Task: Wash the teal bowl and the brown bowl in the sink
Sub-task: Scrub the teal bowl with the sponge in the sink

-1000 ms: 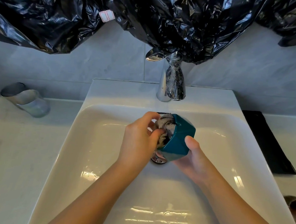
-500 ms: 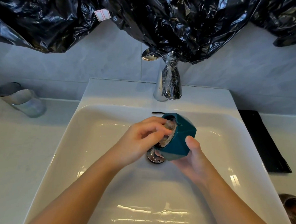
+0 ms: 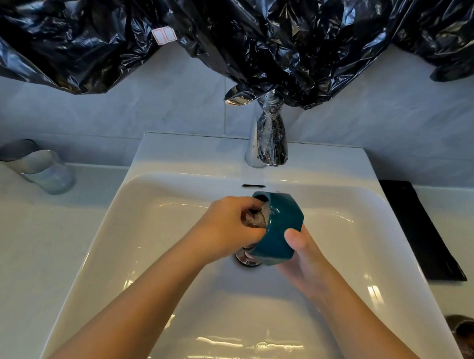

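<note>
Two hands work above the sink point(image 3: 156, 230) drain: our right hand point(image 3: 303, 254) grips the teal bowl point(image 3: 278, 231), our left hand point(image 3: 227, 228) pinches a scrubber point(image 3: 257, 218) inside. We judge rinsing next.

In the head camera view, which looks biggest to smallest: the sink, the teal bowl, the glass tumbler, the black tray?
1. Sink
2. Black tray
3. Teal bowl and glass tumbler: these look alike, and the bowl is partly hidden, so unranked.

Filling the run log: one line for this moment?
step: scrubbing | right hand: holds faceted teal bowl over white sink | left hand: grey scrubber inside | brown bowl: waiting
</note>
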### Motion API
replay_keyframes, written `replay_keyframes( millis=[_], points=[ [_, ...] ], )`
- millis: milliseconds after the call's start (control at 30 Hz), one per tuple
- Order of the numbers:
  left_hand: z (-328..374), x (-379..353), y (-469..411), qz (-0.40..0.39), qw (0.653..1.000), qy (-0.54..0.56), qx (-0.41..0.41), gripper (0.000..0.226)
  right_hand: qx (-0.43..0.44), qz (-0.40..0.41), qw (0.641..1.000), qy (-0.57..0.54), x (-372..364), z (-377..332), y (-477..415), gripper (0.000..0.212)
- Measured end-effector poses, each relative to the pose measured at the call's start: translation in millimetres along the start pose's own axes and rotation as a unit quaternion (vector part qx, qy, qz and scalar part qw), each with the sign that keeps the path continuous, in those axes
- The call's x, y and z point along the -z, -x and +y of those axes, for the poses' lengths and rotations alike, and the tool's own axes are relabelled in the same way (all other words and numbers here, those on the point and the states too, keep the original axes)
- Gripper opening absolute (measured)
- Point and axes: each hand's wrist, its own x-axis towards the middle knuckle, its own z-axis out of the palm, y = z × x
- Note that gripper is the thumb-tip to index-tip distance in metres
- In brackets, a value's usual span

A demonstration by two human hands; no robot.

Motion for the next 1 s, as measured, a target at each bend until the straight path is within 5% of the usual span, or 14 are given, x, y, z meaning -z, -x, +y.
replay_keyframes(
  millis=[133,267,533,733,900,1000],
  points=[
    [3.7,-6.3,-1.0,0.105,0.984,-0.111,-0.095,0.042,-0.006,-0.009,0.999,-0.040,-0.4,3.1,-0.7,0.104],
    [-4.2,-4.4,2.6,0.093,0.953,-0.193,-0.213,0.046,-0.006,-0.004,0.998,-0.060,-0.6,3.5,-2.0,0.101],
    [-7.3,17.4,11.7,-0.033,0.992,-0.090,-0.086,0.042,-0.001,0.009,0.999,-0.037,0.7,6.3,-2.2,0.099],
    [-12.9,-7.4,2.9,0.070,0.992,0.071,-0.081,0.035,-0.019,0.014,0.998,-0.052,0.5,7.4,-2.1,0.097],
    [-25.7,-6.9,-4.4,0.104,0.922,-0.189,-0.322,0.016,-0.027,-0.011,0.997,-0.070,-2.6,5.3,2.6,0.084],
    [-32.4,-2.5,-3.8,0.061,0.910,-0.242,-0.332,0.026,-0.027,0.007,0.997,-0.072,-3.0,1.8,2.7,0.091]
  ],
)
